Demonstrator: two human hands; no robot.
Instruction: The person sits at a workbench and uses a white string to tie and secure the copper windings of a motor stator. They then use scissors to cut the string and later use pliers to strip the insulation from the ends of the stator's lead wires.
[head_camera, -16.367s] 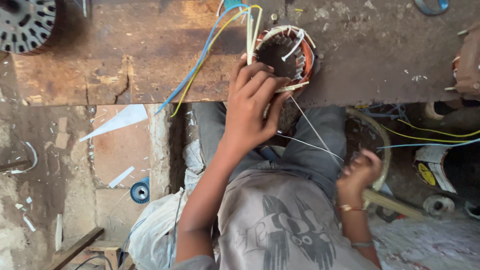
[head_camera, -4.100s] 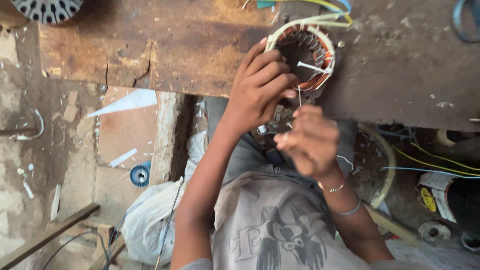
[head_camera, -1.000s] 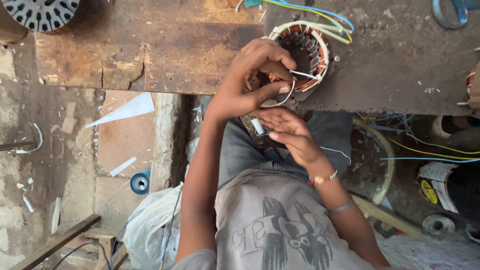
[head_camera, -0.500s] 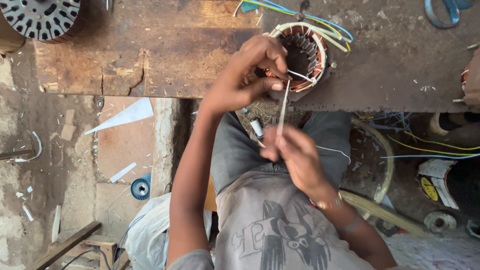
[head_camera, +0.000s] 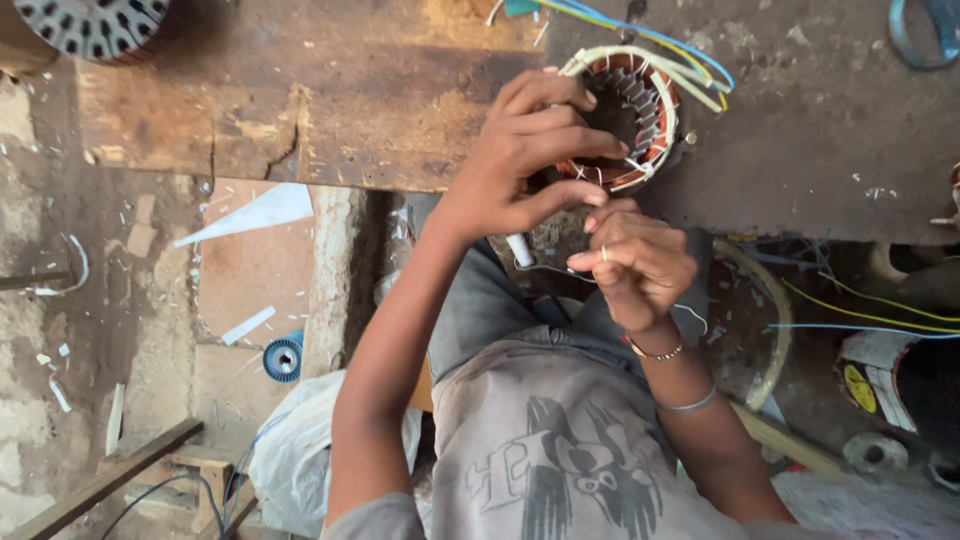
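Note:
A round motor stator with copper windings and white lacing lies on the worn wooden bench. Blue, yellow and green wires run off its top right. My left hand grips the stator's near rim, with the fingers curled over the edge into the bore. My right hand is closed just below the stator. Its fingertips pinch a thin white cord close to the windings. A bangle and a band sit on the right wrist. Most of the cord is hidden by the fingers.
A second laminated core sits at the bench's far left corner. On the floor lie a blue spool, a white plastic bag, white scraps and a wooden plank. Yellow and blue wires trail at the right.
My right hand has come up from my lap to just under the stator, and the white cord that stretched between them has shortened. My left hand stays on the stator.

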